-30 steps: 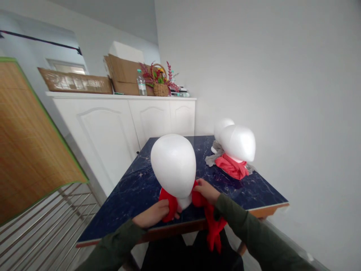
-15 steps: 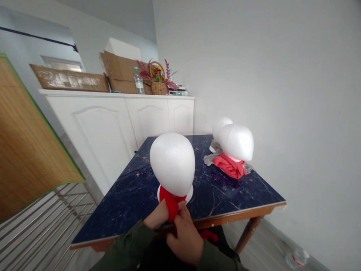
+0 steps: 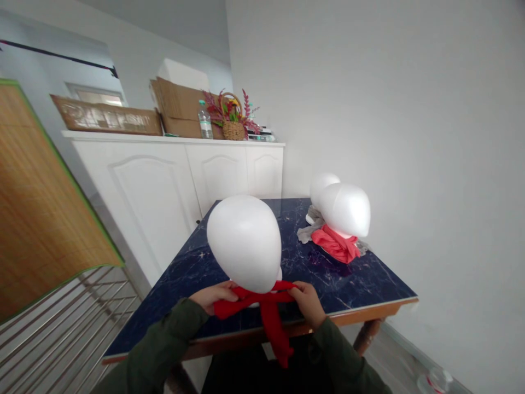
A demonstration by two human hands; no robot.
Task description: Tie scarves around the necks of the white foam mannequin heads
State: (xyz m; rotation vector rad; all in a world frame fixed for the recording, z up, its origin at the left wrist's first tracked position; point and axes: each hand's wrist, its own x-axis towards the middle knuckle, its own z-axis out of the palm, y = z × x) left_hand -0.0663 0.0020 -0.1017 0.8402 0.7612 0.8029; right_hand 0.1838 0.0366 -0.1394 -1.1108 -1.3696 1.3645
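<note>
Both hands, left hand (image 3: 213, 298) and right hand (image 3: 307, 301), pinch the red scarf (image 3: 266, 306) around the foam head (image 3: 245, 243) at the counter (image 3: 197, 273) edge, 6 o'clock; open surface lies at 12.

Three white foam heads: one near (image 3: 245, 243), one farther right (image 3: 346, 209), one behind it (image 3: 322, 183). Three scarves: two red (image 3: 262, 306) (image 3: 336, 244), one grey (image 3: 307, 232). One counter (image 3: 192, 273). Two hands (image 3: 213, 297) (image 3: 308, 302). One flower basket (image 3: 233, 129). One bottle (image 3: 205, 120) on the cupboard, another (image 3: 435, 378) on the floor.
</note>
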